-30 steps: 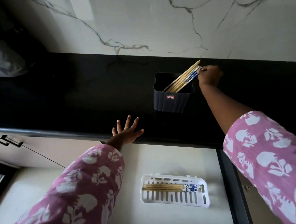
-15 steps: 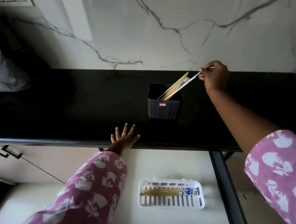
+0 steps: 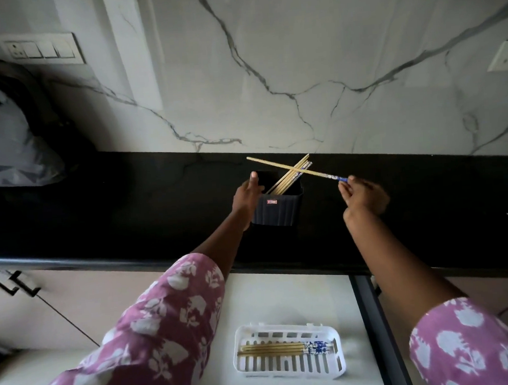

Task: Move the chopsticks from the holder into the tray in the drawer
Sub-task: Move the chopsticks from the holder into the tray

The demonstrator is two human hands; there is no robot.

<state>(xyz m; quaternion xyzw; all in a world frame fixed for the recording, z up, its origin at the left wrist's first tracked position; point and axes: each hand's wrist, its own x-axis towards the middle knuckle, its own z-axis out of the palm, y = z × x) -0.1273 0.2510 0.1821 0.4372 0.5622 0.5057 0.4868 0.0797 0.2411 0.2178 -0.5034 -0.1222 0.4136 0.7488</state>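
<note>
My right hand [image 3: 362,195] sits at 3 o'clock of the holder [image 3: 278,213], fingers curled and pinching the blue end of the lifted chopsticks [image 3: 290,168], a pair as far as I can tell. They lie almost level across the bundle [image 3: 285,180] that leans in the holder toward 1 o'clock. My left hand [image 3: 247,197] wraps the holder's 9 o'clock wall, thumb at the rim.

I judge this the carry. I'd raise the tips clear of the bundle, then swing toward 6 o'clock, down to the tray [image 3: 238,340] in the drawer [image 3: 284,295]. I'd lay them parallel beside the chopsticks already there [image 3: 275,348], blue ends at 3 o'clock. A pinch that far out lets the far tips droop, so I'd go slowly.

Half a second ago the left hand lay flat with fingers spread on the counter [image 3: 127,207] edge; now it steadies the holder. The pair was then still leaning in the holder; now it is out.
</note>
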